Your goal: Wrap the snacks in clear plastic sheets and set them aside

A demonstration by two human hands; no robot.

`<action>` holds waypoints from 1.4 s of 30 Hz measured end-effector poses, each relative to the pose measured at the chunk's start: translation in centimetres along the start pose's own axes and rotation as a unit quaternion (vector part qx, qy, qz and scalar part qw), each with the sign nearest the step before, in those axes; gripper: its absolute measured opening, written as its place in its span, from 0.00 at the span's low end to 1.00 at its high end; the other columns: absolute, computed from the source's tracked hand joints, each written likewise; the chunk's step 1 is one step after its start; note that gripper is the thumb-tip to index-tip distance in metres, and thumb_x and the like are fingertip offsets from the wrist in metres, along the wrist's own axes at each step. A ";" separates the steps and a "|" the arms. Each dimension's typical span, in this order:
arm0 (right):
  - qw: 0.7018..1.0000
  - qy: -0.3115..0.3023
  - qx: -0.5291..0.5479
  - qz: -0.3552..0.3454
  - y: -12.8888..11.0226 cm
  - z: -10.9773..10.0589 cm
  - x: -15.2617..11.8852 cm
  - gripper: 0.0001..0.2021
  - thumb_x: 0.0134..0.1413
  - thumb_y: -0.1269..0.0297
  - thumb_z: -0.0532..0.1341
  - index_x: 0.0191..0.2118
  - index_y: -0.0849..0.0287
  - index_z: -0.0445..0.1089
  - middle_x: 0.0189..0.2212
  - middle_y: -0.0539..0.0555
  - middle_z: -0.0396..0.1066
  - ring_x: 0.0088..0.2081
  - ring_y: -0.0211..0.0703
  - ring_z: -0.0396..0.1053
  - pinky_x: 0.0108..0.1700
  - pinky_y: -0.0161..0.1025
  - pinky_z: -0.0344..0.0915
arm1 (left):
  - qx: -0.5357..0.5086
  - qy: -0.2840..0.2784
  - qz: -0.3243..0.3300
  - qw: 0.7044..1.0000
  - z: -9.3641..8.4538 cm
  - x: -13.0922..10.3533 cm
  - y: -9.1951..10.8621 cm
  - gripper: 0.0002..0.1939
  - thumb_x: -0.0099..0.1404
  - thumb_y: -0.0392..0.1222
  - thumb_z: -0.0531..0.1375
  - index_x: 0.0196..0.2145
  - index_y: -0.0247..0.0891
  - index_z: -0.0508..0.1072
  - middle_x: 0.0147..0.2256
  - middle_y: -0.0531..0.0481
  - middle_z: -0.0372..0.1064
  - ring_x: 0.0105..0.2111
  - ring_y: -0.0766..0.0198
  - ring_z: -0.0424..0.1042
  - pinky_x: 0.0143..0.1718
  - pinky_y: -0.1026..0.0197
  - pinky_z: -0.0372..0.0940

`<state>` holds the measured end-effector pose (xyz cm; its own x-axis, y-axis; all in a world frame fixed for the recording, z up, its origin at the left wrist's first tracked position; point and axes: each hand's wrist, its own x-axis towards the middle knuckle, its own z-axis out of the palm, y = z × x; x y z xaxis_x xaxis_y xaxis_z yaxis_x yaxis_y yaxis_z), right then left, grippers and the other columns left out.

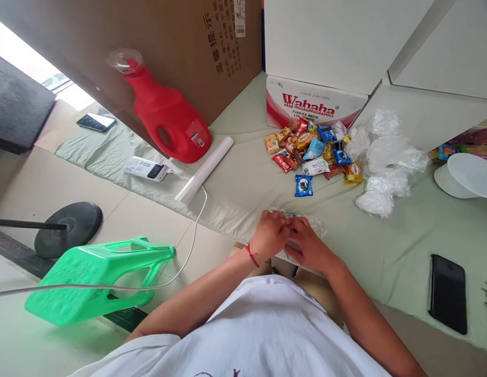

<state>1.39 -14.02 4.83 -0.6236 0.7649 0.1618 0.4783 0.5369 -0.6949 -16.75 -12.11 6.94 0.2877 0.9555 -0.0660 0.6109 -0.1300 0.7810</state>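
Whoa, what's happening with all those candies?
A person's left hand and right hand meet over some crinkly clear plastic; the fingers hide what's underneath. Beyond them, colorful wrapped snacks lie piled before a Wahaha box, with clear plastic bundles to the right.

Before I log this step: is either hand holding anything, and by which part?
The left hand and right hand meet at the clear film; whether either grips it, and by which part, cannot be told.
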 end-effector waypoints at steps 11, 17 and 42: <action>0.925 0.143 -0.139 0.324 4.6 -3.5 -2.0 0.27 0.60 0.45 0.64 0.55 0.62 0.74 0.41 0.64 0.75 0.51 0.61 0.66 0.56 0.55 0.63 | 0.289 0.039 0.192 0.937 2.6 -2.9 -1.7 0.13 0.74 0.34 0.55 0.50 0.38 0.78 0.53 0.41 0.75 0.56 0.51 0.69 0.48 0.48 0.61; 0.931 0.111 -0.154 0.312 4.0 -2.5 -2.4 0.10 0.61 0.61 0.62 0.41 0.57 0.79 0.41 0.61 0.72 0.45 0.53 0.67 0.51 0.47 0.63 | 0.297 0.028 0.196 0.934 2.7 -3.4 -2.2 0.16 0.75 0.34 0.53 0.53 0.41 0.77 0.59 0.42 0.72 0.62 0.51 0.66 0.47 0.49 0.62; 0.949 0.071 -0.106 0.287 -0.8 2.2 5.3 0.11 0.70 0.63 0.48 0.36 0.54 0.63 0.30 0.53 0.72 0.32 0.45 0.67 0.34 0.38 0.52 | 0.110 0.108 -0.099 0.983 1.0 -1.8 -4.7 0.14 0.69 0.49 0.61 0.45 0.37 0.78 0.46 0.37 0.72 0.50 0.43 0.68 0.54 0.40 0.64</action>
<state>-3.61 -11.18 4.68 -0.1401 0.9854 -0.0966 0.8368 0.0657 -0.5435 -19.37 -13.54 2.78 -0.0019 0.9987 -0.0512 0.7909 0.0329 0.6110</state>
